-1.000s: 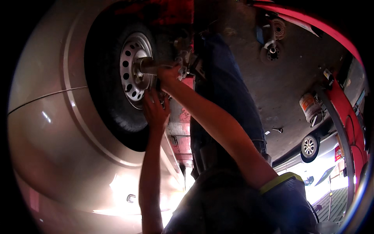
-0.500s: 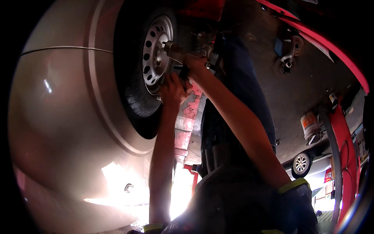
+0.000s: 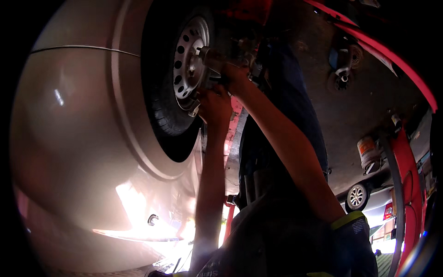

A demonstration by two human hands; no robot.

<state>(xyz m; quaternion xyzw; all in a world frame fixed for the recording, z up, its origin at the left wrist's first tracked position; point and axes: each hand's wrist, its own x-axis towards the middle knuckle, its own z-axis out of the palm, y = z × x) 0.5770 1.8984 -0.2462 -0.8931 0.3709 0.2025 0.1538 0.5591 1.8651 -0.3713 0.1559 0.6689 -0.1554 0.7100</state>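
Note:
A steel wheel [image 3: 183, 76] with a ring of round holes is mounted on a light-coloured car, its black tyre [image 3: 168, 113] around it. My right hand [image 3: 236, 77] is closed around an impact wrench [image 3: 213, 61], whose front end points at the wheel's centre. Whether the wrench touches a bolt is unclear. Just below it, my left hand [image 3: 216, 105] is closed, fingers curled close to the wrench's underside. What those fingers hold, if anything, is hidden. A small pale piece [image 3: 194, 111] shows between that hand and the rim's lower edge.
The car's body panel [image 3: 83, 129] fills the left side. Red lift parts [image 3: 408, 184] stand at right, and a red beam [image 3: 234, 122] runs behind my hands. On the dark floor are a bucket [image 3: 368, 152] and loose metal parts [image 3: 342, 69]. Another car's wheel [image 3: 357, 196] shows beyond.
My left hand has shifted right, away from the rim's lower edge and closer under the wrench. The right hand keeps the wrench at the wheel; the whole view has shifted slightly.

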